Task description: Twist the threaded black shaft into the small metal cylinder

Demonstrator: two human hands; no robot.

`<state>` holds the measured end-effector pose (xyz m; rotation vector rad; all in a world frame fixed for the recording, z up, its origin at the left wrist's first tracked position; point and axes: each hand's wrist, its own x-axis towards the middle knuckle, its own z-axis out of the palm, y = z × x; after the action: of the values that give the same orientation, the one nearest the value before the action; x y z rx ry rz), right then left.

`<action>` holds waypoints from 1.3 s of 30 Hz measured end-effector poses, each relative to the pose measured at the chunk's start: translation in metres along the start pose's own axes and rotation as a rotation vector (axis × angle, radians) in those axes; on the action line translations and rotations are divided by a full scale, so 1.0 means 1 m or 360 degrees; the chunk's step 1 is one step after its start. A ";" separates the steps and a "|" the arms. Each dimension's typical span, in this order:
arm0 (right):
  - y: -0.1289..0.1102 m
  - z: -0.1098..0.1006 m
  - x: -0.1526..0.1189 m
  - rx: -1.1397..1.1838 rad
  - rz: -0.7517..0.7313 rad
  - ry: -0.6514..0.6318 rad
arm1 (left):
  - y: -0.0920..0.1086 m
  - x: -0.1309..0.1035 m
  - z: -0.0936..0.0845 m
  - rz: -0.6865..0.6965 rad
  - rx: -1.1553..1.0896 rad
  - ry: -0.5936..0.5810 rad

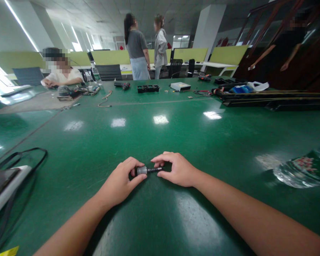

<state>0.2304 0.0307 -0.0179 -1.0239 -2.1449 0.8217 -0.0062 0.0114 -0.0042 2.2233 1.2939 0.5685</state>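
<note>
Low over the green table, my left hand [124, 175] pinches a small motor-like part between thumb and fingers. This part has a silver cylinder [142, 170] for a body and a thin dark ribbed shaft [152, 170] pointing right. My right hand [177, 169] curves around the shaft's free end, its thumb below and fingertips above, with a gap between them. Whether a fingertip of that hand touches the shaft I cannot make out. My left fingers cover the part's left end.
On the right lies a clear plastic bottle [305, 167]; on the left, a white-edged device [13, 192] with a black strap [44, 153]. Farther back are a power drill [122, 85], a black bracket [148, 88], a white box [180, 86] and dark rails [256, 99]. Several people are beyond.
</note>
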 end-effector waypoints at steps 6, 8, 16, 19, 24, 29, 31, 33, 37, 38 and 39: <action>0.000 0.000 -0.001 -0.0021 -0.0010 -0.0009 | 0.002 0.000 0.000 -0.0003 0.0026 0.0006; 0.001 0.001 -0.001 -0.0046 -0.0015 -0.0014 | 0.002 0.000 0.000 -0.0011 0.0026 0.0001; 0.000 0.003 -0.001 -0.0124 -0.0050 -0.0006 | 0.001 0.000 0.000 0.0004 0.0023 -0.0004; -0.001 0.003 0.000 -0.0194 -0.0058 -0.0014 | 0.002 0.000 0.000 0.0039 0.0073 -0.0044; -0.002 0.003 0.000 -0.0267 -0.0105 -0.0074 | 0.004 0.001 -0.001 0.0089 0.0076 -0.0073; -0.004 0.004 0.000 -0.0253 -0.0164 -0.0108 | 0.006 0.002 0.000 0.0102 0.0068 -0.0053; -0.005 0.005 0.000 -0.0248 -0.0164 -0.0102 | 0.007 0.002 0.001 0.0094 0.0069 -0.0048; -0.004 0.005 0.001 -0.0235 -0.0160 -0.0088 | 0.009 0.002 0.002 0.0073 0.0074 -0.0044; -0.003 0.006 0.001 -0.0212 -0.0170 -0.0071 | 0.010 0.002 0.002 0.0037 0.0079 -0.0043; -0.003 0.006 0.001 -0.0213 -0.0170 -0.0071 | 0.010 0.002 0.002 0.0036 0.0079 -0.0042; -0.003 0.006 0.000 -0.0216 -0.0167 -0.0073 | 0.010 0.002 0.002 0.0037 0.0080 -0.0039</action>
<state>0.2246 0.0279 -0.0187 -0.9583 -2.2983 0.6634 0.0026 0.0090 0.0003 2.2816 1.2845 0.5209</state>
